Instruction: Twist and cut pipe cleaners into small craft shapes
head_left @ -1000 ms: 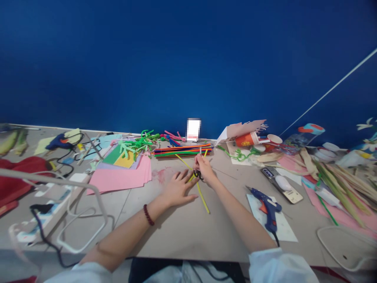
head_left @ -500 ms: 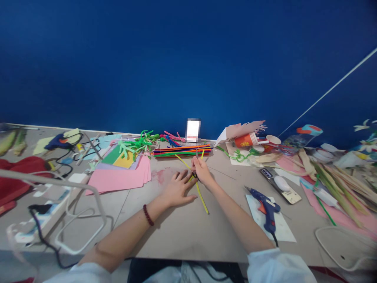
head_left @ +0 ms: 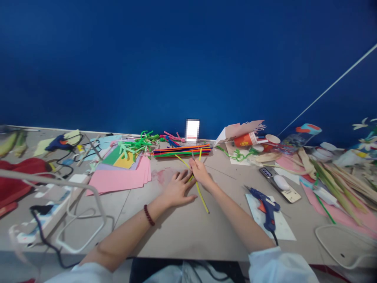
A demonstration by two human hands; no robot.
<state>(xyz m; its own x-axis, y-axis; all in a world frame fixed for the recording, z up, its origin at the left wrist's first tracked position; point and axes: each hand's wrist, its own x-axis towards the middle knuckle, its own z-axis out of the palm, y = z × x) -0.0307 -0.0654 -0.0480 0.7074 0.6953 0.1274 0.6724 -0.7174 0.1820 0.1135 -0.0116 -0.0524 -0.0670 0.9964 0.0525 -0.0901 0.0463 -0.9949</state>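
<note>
Right hand [head_left: 200, 173] grips small scissors [head_left: 193, 155] above a yellow pipe cleaner [head_left: 200, 198], left hand [head_left: 176, 188] lies open on the tabletop [head_left: 182, 236] just beside it, and far off, an orange paper cup [head_left: 244, 139] lies tipped beside a white cup [head_left: 272, 138], contents unseen.

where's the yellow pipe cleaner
In the head view, the yellow pipe cleaner lies across the middle of the table, passing under the right hand with the left hand close beside it, just in front of the bundle of multicoloured pipe cleaners.
</note>
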